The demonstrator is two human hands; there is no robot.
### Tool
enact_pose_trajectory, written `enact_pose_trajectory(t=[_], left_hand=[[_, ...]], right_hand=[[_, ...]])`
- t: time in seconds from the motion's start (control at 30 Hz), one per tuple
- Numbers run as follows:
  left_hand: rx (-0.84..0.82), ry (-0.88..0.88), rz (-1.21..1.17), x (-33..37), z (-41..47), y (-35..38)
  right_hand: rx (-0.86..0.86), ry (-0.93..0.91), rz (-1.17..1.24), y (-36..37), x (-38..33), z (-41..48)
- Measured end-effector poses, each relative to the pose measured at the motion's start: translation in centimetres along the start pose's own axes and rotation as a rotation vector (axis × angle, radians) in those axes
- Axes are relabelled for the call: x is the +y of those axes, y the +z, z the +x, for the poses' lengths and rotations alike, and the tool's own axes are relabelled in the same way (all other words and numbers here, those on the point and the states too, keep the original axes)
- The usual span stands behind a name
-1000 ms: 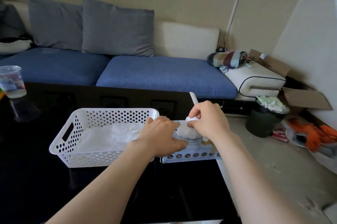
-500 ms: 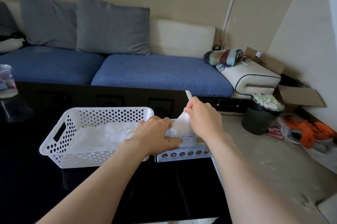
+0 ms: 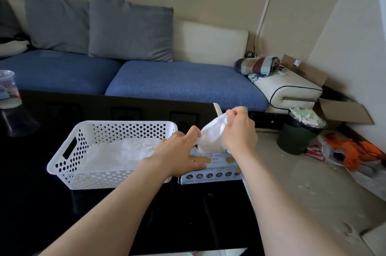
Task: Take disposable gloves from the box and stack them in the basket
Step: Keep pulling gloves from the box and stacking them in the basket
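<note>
A white perforated basket [image 3: 69,147] stands on the black table with translucent gloves [image 3: 125,151] lying in it. Right of it lies the flat glove box [image 3: 217,167], near the table's right edge. My left hand [image 3: 177,151] presses flat on the box's left part, fingers straight. My right hand [image 3: 238,128] pinches a white translucent glove [image 3: 211,136] and holds it above the box, its lower end still at the box's opening.
A clear plastic cup [image 3: 8,88] stands at the table's far left. Behind the table is a blue sofa [image 3: 177,80] with grey cushions. On the floor to the right are a dark bin [image 3: 296,136], cardboard boxes and orange clutter [image 3: 355,151].
My right hand has risen from the box's opening and drawn the glove up out of it. My left hand has stayed pressing on the box.
</note>
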State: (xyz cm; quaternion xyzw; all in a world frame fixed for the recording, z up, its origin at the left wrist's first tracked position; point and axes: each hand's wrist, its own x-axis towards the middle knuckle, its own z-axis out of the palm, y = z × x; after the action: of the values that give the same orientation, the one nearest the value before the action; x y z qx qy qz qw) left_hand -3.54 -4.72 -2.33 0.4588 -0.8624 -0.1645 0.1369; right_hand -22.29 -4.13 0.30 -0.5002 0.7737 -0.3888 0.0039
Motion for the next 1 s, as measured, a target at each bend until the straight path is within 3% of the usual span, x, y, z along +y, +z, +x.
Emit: enact_pose_trajectory(t=[0.07,0.33,0.57,0.7,0.87,1.0], left_hand=[[0.000,0.002,-0.009,-0.1,0.1,0.2],[-0.024,0.014,-0.005,-0.4,0.2,0.2],[-0.042,0.051,0.120,-0.1,0.2,0.1],[-0.027,0.029,0.100,-0.3,0.2,0.2],[0.081,-0.019,-0.054,-0.3,0.2,-0.5],[0.255,-0.013,-0.498,0.3,-0.5,-2.6]], right_hand=[[0.006,0.037,0.115,0.0,0.0,0.2],[0.066,-0.104,0.394,-0.1,-0.4,0.1],[0.311,-0.136,0.527,-1.0,-1.5,0.1],[0.369,-0.123,0.611,-1.8,-3.1,-0.3],[0.307,0.026,0.775,-2.5,-4.9,-0.7],[0.079,0.253,0.902,-2.0,-5.6,-1.2]])
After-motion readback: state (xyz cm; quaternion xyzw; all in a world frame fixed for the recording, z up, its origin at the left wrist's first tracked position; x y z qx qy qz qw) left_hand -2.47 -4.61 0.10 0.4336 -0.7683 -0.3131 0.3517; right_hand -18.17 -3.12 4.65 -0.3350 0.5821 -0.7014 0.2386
